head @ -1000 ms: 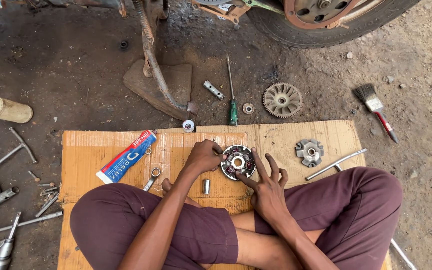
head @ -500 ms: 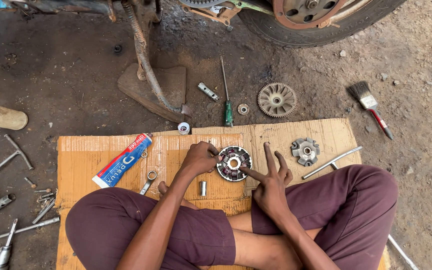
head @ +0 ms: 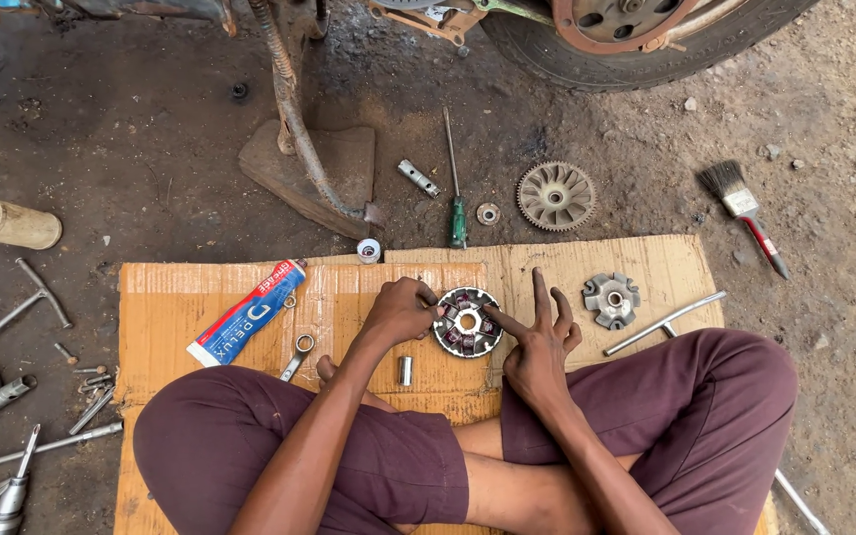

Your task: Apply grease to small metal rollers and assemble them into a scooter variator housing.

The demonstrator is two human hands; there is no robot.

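A round metal pulley plate with dark rollers set in its slots (head: 467, 323) lies on a sheet of cardboard (head: 180, 307) in front of my crossed legs. My left hand (head: 400, 309) grips its left rim with curled fingers. My right hand (head: 539, 342) has its fingers spread, and its index fingertip presses on the plate's right side. A small metal sleeve (head: 405, 371) stands just below the plate, near my left wrist.
On the cardboard lie a blue and red tube (head: 248, 313), a small spanner (head: 299, 356), a star-shaped metal plate (head: 611, 300) and a T-handle wrench (head: 664, 324). Beyond are a toothed fan disc (head: 557, 196), a screwdriver (head: 458, 188), a paintbrush (head: 743, 212), a wheel (head: 636, 40) and a stand foot (head: 314, 173).
My right index finger has shifted from the plate's lower right edge up to its right side. My left hand keeps its grip on the rim. The view has drifted slightly.
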